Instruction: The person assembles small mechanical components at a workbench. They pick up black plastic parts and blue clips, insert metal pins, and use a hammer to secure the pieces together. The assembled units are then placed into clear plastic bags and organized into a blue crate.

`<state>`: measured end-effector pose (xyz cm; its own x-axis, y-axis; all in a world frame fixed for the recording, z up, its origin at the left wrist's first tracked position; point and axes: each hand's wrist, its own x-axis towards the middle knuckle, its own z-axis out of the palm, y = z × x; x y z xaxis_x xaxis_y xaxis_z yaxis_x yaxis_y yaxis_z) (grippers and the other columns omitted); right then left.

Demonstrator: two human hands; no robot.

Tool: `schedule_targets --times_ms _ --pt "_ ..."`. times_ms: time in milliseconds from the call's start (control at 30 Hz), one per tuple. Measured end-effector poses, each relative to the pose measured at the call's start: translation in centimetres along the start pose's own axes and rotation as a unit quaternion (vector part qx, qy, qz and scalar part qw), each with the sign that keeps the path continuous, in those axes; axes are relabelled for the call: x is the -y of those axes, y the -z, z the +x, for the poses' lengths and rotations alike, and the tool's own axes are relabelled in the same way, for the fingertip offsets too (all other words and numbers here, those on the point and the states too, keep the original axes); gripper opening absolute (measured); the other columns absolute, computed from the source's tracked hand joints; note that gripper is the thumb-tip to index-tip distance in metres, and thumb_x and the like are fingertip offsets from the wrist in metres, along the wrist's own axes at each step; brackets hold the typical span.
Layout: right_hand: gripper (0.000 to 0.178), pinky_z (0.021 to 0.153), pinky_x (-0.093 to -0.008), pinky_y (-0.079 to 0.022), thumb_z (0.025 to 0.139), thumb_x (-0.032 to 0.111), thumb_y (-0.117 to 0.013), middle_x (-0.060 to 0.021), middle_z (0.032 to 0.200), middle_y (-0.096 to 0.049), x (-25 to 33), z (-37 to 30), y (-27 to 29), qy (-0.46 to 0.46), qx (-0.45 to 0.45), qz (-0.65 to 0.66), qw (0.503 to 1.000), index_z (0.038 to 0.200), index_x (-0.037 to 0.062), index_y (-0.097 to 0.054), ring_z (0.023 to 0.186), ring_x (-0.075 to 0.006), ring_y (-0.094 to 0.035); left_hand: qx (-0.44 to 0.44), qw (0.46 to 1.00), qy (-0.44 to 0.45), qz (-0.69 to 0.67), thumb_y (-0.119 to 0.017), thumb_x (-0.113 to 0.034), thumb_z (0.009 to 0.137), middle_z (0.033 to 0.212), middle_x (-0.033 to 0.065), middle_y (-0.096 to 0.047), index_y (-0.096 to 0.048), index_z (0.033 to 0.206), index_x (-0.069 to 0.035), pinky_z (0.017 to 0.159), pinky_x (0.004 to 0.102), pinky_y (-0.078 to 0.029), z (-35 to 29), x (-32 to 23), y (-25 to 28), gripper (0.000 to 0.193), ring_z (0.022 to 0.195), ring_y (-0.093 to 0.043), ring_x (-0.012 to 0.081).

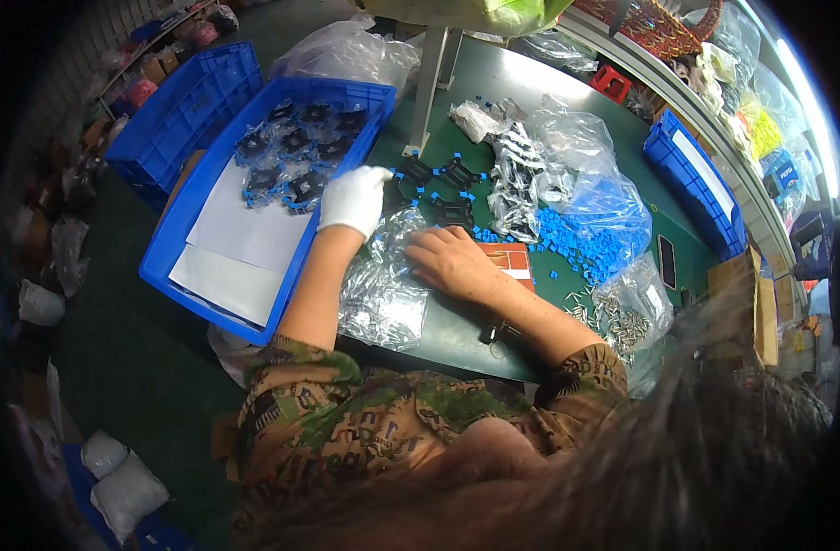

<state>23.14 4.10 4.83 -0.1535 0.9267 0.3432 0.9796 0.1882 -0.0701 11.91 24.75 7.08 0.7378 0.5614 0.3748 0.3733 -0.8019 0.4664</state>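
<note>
Flat, black X-shaped frames [457, 173] splay blue-tipped arms diagonally. White-gloved left hand [354, 199] and bare right hand [455, 262] flank a crinkled clear bag [383, 308]; I cannot tell whether bent fingers [429, 242] grip.

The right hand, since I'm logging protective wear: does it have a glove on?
No, the right hand is bare, while the left hand wears a white glove.
</note>
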Motion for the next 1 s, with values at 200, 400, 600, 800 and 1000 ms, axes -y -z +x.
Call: schedule_targets --times_ms 200,400,600,800,1000 --pt "0.036 0.096 -0.0425 -0.044 0.087 0.025 -0.070 -0.0080 0.125 -0.063 -0.4 -0.1 -0.8 0.011 0.003 -0.006 1.000 0.121 0.0115 -0.065 0.113 -0.0263 -0.060 0.081 0.987 0.010 0.141 -0.066 -0.028 0.086 0.108 0.0099 -0.075 -0.073 0.116 -0.017 0.093 0.0429 -0.052 3.0 1.5 -2.6 0.033 0.105 -0.068 0.0301" --pt "0.037 0.098 -0.0431 -0.043 0.087 0.023 -0.071 -0.0082 0.122 -0.063 -0.1 0.0 -0.3 -0.002 0.004 -0.010 1.000 0.121 0.0114 -0.065 0.113 -0.0262 -0.060 0.153 0.980 0.069 0.109 -0.058 -0.022 0.088 0.110 0.0177 -0.073 -0.062 0.134 -0.020 0.092 0.0460 -0.052 4.1 1.2 -3.8 0.046 0.106 -0.069 0.0343" --pt "0.037 0.099 -0.0445 -0.043 0.086 0.022 -0.071 -0.0084 0.123 -0.063 -0.4 0.0 -0.9 -0.001 0.002 -0.009 1.000 0.122 0.0109 -0.065 0.114 -0.0266 -0.059 -0.042 0.994 0.094 -0.044 -0.056 -0.026 0.094 0.123 0.0226 -0.066 -0.057 0.139 -0.016 0.094 0.0503 -0.051 3.1 0.6 -1.5 0.047 0.110 -0.064 0.0421" --pt "0.032 0.097 -0.0447 -0.043 0.089 0.023 -0.068 -0.0085 0.125 -0.062 -0.5 -0.2 -1.2 0.007 -0.016 -0.017 1.000 0.118 0.0122 -0.061 0.114 -0.0274 -0.059 0.004 0.948 0.092 -0.305 -0.068 -0.020 0.092 0.095 0.0094 -0.063 -0.052 0.145 -0.010 0.081 0.0323 -0.050 -1.6 2.1 -1.8 0.056 0.084 -0.058 0.0177" --pt "0.032 0.096 -0.0431 -0.045 0.089 0.022 -0.069 -0.0089 0.124 -0.062 -0.7 -0.3 -0.7 -0.010 0.046 0.004 0.999 0.118 0.0115 -0.061 0.115 -0.0271 -0.059 0.111 0.926 0.132 -0.337 -0.067 -0.019 0.092 0.102 0.0126 -0.067 -0.051 0.147 -0.012 0.086 0.0337 -0.051 -4.1 3.1 -5.0 0.057 0.091 -0.063 0.0208"
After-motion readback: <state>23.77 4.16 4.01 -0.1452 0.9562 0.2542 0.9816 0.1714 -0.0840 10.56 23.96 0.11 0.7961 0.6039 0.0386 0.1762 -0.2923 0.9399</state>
